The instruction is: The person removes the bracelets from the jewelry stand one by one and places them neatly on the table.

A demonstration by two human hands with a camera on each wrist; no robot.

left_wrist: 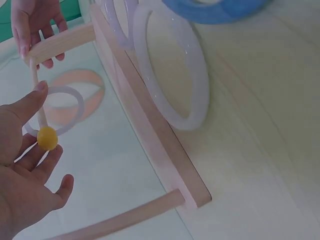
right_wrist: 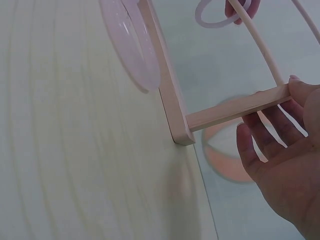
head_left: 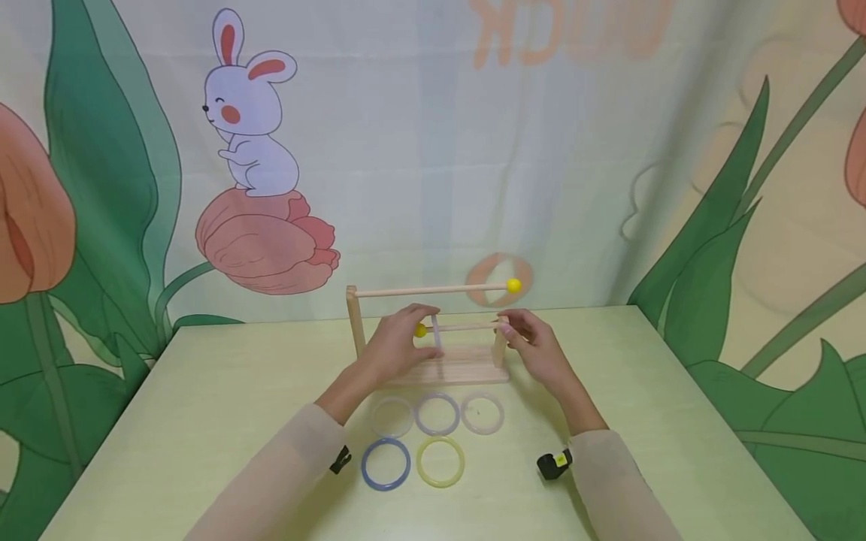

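A wooden stand has a tall left post, a short right post and two horizontal rods tipped with yellow balls. My left hand pinches a pale purple ring between thumb and fingers. That ring encircles the lower rod, just inboard of its yellow ball. At the other end of this rod, my right hand grips the top of the short post, its thumb by the rod's joint. The upper rod holds no ring.
Several rings lie on the table in front of the stand: a clear one, a purple one, a pinkish one, a blue one and a yellow one. A printed curtain hangs behind the table.
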